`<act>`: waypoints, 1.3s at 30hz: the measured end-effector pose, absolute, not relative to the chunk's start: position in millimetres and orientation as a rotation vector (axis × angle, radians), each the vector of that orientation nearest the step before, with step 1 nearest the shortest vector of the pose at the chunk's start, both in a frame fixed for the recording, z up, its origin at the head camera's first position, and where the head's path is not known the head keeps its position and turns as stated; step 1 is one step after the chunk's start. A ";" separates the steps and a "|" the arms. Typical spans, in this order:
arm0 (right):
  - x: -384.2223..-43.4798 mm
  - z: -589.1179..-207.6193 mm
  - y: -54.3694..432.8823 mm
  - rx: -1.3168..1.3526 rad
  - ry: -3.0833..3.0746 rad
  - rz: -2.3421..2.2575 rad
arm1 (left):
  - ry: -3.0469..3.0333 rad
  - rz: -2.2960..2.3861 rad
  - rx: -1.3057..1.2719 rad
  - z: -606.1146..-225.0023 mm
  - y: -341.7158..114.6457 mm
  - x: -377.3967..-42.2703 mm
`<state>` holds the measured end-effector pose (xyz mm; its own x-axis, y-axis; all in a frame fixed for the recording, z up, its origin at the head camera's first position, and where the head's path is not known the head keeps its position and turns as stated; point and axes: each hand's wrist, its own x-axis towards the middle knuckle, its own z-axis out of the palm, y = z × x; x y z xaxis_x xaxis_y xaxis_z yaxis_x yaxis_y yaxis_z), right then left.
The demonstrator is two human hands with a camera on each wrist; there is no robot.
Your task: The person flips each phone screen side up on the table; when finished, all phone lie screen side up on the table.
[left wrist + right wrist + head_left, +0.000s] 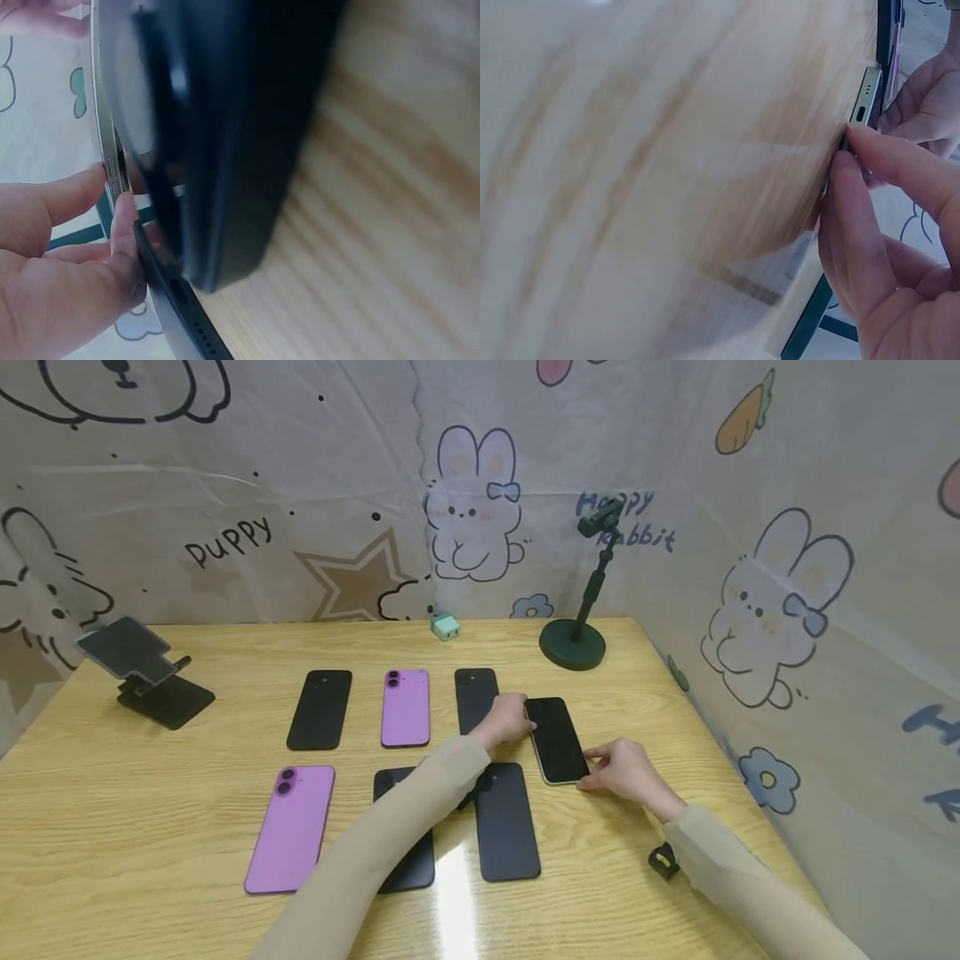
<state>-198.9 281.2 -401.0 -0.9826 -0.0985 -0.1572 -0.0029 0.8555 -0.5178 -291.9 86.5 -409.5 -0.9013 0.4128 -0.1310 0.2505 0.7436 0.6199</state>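
Note:
A smartphone (558, 743) with a dark screen facing up and a pale green frame lies between both hands at the right of the table. My left hand (506, 720) pinches its upper left edge; in the left wrist view, thumb and fingertip meet at the side buttons of the frame (112, 166). At the lower right corner, my right hand (628, 770) grips the phone, its thumb near the charging port in the right wrist view. A black phone (474, 693) lies face down just left of the left hand, partly covered by it.
Face down on the wooden table lie a black phone (320, 710), two purple phones (406, 710) and two nearer black ones (508, 822), one partly under the left forearm. A black stand (176, 702), a mint charger (447, 627) and a dark green stand (573, 647) stand farther back.

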 end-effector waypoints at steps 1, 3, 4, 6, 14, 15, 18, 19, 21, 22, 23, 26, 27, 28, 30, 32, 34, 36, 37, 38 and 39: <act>-198.8 -401.1 280.7 -0.078 2.857 -0.797 | 2.689 0.890 0.521 -409.8 86.8 -291.9; -198.3 -401.6 280.3 -0.079 2.864 -0.794 | 2.693 0.874 0.526 -410.1 87.3 -291.9; -198.0 -401.6 280.1 -0.078 2.866 -0.794 | 2.695 0.867 0.528 -410.0 87.5 -292.0; -197.4 -401.8 279.6 -0.066 2.866 -0.797 | 2.695 0.850 0.530 -409.9 87.9 -292.0; -194.5 -401.1 277.2 -0.061 2.857 -0.835 | 2.700 0.829 0.521 -406.7 87.6 -288.1; -194.3 -400.9 276.9 -0.055 2.853 -0.839 | 2.699 0.833 0.529 -406.5 86.9 -287.5; -194.1 -399.6 276.4 -0.068 2.836 -0.833 | 2.700 0.881 0.563 -405.8 82.7 -285.8; -194.0 -398.0 276.2 -0.073 2.825 -0.829 | 2.697 0.916 0.575 -405.3 80.6 -285.5; -193.7 -393.8 276.2 -0.072 2.807 -0.806 | 2.693 1.007 0.599 -403.6 75.5 -285.2; -193.5 -390.7 276.0 -0.068 2.801 -0.790 | 2.688 1.059 0.605 -402.5 72.6 -285.8; -193.3 -387.2 275.8 -0.055 2.795 -0.777 | 2.682 1.104 0.611 -401.3 69.6 -286.6; -195.2 -375.7 272.5 -0.001 2.787 -0.752 | 2.697 1.186 0.614 -399.0 60.1 -291.3; -196.8 -372.2 270.0 0.007 2.791 -0.745 | 2.711 1.192 0.611 -398.9 56.8 -293.6; -199.2 -369.5 266.8 0.002 2.793 -0.741 | 2.726 1.192 0.612 -399.2 53.6 -296.1; -205.4 -366.3 257.2 -0.019 2.797 -0.735 | 2.768 1.166 0.612 -400.8 47.3 -301.4; -212.7 -365.9 244.0 -0.055 2.795 -0.748 | 2.808 1.136 0.590 -402.5 41.2 -306.4; -220.1 -368.0 227.9 -0.084 2.775 -0.791 | 2.835 1.113 0.527 -403.1 35.3 -311.0; -226.9 -371.9 211.4 -0.106 2.748 -0.830 | 2.851 1.089 0.424 -403.3 29.8 -314.4; -230.1 -373.5 204.2 -0.111 2.737 -0.844 | 2.857 1.072 0.375 -403.0 28.3 -316.3; -233.1 -375.1 197.4 -0.109 2.730 -0.847 | 2.859 1.062 0.324 -402.4 27.1 -317.9; -235.9 -376.6 191.2 -0.107 2.731 -0.839 | 2.857 1.055 0.275 -401.9 26.1 -319.4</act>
<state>-235.9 191.2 -376.6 -0.9577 -0.1519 -0.2445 0.0116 0.8284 -0.5601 -319.4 26.1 -401.9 -0.9803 0.1967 -0.0165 0.1388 0.7464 0.6509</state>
